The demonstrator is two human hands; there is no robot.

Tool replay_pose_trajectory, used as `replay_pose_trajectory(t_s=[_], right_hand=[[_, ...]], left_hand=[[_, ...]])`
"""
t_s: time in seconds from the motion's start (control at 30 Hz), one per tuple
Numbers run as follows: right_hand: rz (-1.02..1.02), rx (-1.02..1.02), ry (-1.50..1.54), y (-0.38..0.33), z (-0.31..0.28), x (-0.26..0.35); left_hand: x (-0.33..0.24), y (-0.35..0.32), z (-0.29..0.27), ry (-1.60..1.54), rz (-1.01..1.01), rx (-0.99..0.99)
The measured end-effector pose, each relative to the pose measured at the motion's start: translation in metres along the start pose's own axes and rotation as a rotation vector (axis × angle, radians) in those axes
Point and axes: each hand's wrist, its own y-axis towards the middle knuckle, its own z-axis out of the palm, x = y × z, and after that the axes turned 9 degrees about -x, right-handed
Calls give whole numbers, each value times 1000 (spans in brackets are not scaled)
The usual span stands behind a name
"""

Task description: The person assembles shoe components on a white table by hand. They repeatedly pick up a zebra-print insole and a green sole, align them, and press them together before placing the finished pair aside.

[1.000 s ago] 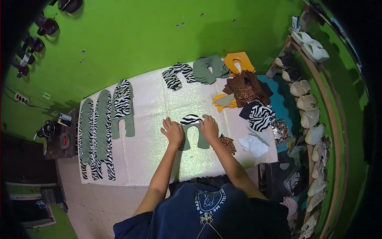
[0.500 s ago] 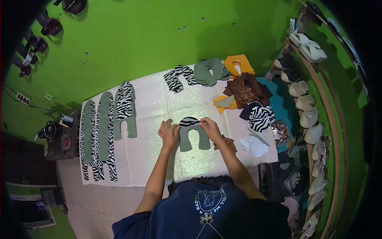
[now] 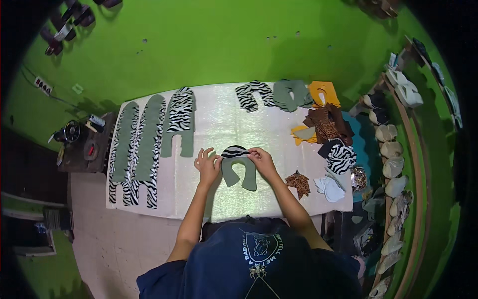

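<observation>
Over the middle of the table, a green U-shaped shoe-upper piece (image 3: 249, 178) hangs or lies with its two legs toward me. Across its curved top sits a zebra-print half-moon piece (image 3: 235, 151). My left hand (image 3: 207, 165) pinches the left corner where the two pieces meet, thumb and forefinger together and the other fingers spread. At the opposite corner, my right hand (image 3: 262, 162) grips the same edge between thumb and fingers. Right of my right forearm lies a leopard-print piece (image 3: 298, 184).
Long overlapped rows of green and zebra pieces (image 3: 148, 134) lie at left. Zebra (image 3: 247, 98), green (image 3: 291, 95), orange (image 3: 328, 93) and brown leopard (image 3: 324, 124) stacks line the back right. A shoe rack (image 3: 416, 149) stands at right, a dark side table (image 3: 84, 149) at left.
The view has shifted, so the table appears farther right and higher. The green piece's legs have skewed, the right one now lower. The leopard-print piece now shows clear of my right forearm.
</observation>
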Motion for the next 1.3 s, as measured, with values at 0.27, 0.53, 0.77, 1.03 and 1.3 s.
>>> replay_pose_trajectory(t_s=[0.27,0.53,0.77,1.03,1.3], right_hand=[[42,166,33,-1,82,20],[-18,264,-15,-1,160,44],[-49,232,-14,8,201,40],[-48,166,-114,49,218,36],[-40,93,-108,80,232,45]], left_hand=[[64,-4,-60,100,-88,-29],[127,2,-115,135,-98,-62],[157,19,-137,119,-115,-32],[180,73,-123,99,-49,7],[204,118,-99,118,-50,81]])
